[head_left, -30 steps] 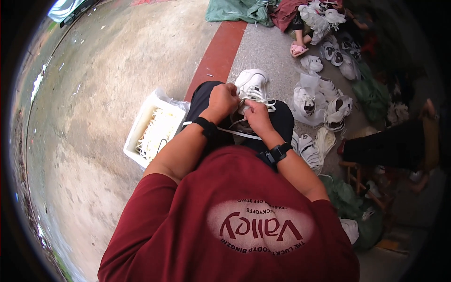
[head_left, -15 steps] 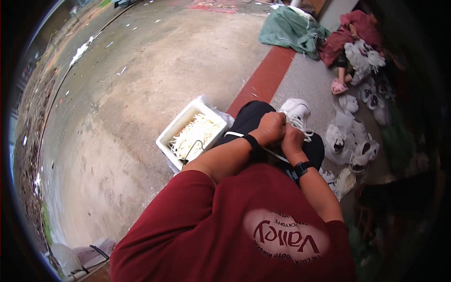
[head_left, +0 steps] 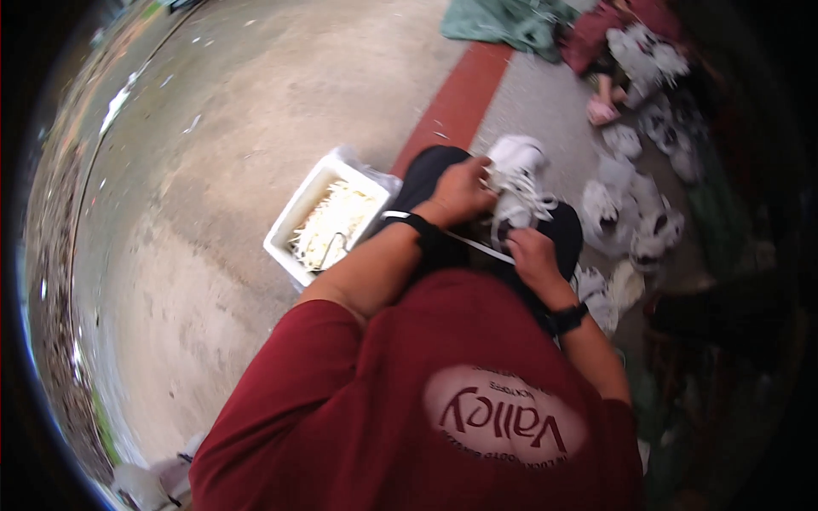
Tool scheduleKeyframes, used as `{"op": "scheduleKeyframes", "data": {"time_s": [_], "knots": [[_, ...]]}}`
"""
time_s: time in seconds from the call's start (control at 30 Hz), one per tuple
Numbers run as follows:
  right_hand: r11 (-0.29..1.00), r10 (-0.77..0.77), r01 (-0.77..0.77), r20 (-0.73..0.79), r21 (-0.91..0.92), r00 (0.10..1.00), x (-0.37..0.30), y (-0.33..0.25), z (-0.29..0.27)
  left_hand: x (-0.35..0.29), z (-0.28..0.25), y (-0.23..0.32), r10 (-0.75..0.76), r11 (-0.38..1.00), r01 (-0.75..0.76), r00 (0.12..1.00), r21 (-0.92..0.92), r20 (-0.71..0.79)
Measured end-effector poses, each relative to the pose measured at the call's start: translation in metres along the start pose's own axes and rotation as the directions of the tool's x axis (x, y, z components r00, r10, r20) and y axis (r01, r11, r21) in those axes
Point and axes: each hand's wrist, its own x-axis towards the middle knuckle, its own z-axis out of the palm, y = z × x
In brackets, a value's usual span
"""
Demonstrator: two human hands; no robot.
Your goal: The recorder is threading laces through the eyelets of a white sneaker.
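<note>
A white sneaker (head_left: 517, 177) with looped white laces rests on my dark-trousered lap, its toe pointing away from me. My left hand (head_left: 465, 191) is closed at the left side of the shoe, fingertips against its edge by the laces. Down at the heel opening, my right hand (head_left: 535, 258) has its fingers curled on the collar. A flat white strap (head_left: 479, 247) runs from near my left wrist across my lap toward the right hand. Exactly what the fingertips pinch is partly hidden.
Left of my lap stands a white foam box (head_left: 279, 240) full of pale, lace-like strands. More white sneakers (head_left: 626, 213) lie on the floor at my right. Beyond them sits another person (head_left: 588, 38) with white shoes, near a green sack (head_left: 503, 24).
My hands were together over the shoe's laces; now they are apart, the left at its side and the right lower at the heel. More of the sneaker shows. The view has shifted slightly.
</note>
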Motion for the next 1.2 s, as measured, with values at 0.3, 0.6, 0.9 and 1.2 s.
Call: {"op": "scheduleKeyframes", "data": {"time_s": [0.3,0.6,0.9,1.2], "knots": [[0.973,0.068,-0.047,0.088,-0.225,0.994,-0.001,-0.02,0.0,0.005,0.0,-0.015,-0.013,0.992,0.019,0.999,-0.124,0.047],[0.819,0.289,-0.242,-0.011,0.521,0.957,-0.001,0.002,-0.043,-0.011,-0.012,-0.007,0.008,0.885,0.049,0.993,-0.463,0.12],[0.467,0.506,-0.027,-0.242,0.884,0.828,-0.002,0.002,-0.078,-0.013,0.021,0.019,0.519,0.572,-0.762,0.623,0.304,0.586],[0.316,0.56,0.249,-0.392,0.915,0.73,-0.011,0.029,-0.086,-0.008,-0.02,0.036,0.372,0.92,-0.386,0.916,0.075,0.149]]}}
